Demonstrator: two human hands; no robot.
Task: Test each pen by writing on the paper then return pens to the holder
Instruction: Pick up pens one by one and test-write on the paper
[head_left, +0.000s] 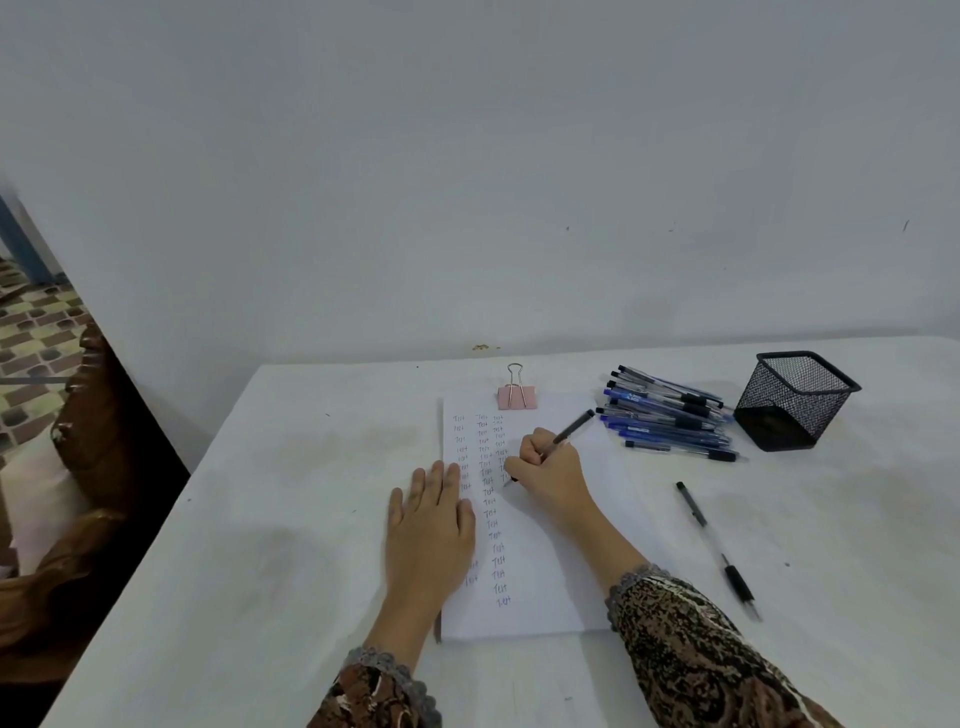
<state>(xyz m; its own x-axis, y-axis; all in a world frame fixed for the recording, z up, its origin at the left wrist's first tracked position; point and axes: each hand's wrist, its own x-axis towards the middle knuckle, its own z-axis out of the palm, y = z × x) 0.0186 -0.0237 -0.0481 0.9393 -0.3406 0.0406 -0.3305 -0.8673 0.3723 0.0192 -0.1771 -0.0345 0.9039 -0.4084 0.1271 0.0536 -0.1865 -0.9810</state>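
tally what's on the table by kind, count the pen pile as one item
Single pens: 2, held pen in the right hand, loose pen right of the paper
Pen pile: 1, too overlapped to count
Mesh holder: 1
Paper: 1
Binder clip: 1
Total: 6

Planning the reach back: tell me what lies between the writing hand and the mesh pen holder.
The head view shows a pile of pens lying on the table between the right hand, gripping a black pen, and the mesh pen holder.
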